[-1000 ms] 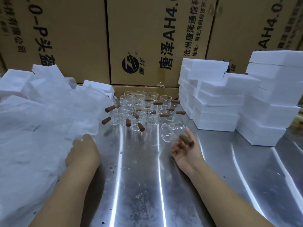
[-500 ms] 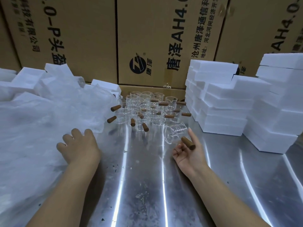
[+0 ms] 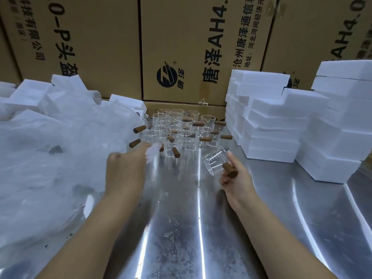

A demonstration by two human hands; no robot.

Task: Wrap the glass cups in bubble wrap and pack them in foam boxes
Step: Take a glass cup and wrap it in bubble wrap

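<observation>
Steel table, three cartons behind. Left: one bubble wrap heap. Left hand pinches a wrap piece. Centre: a dozen-plus glass cups. Right hand grips one tilted cup by its wooden handle. Right: two foam box stacks.

The person's left forearm and right forearm are slender and bare along all their visible length, each ending in a bare hand, the left hand motion-blurred, the right hand sharp, with a short-nailed forefinger.
</observation>
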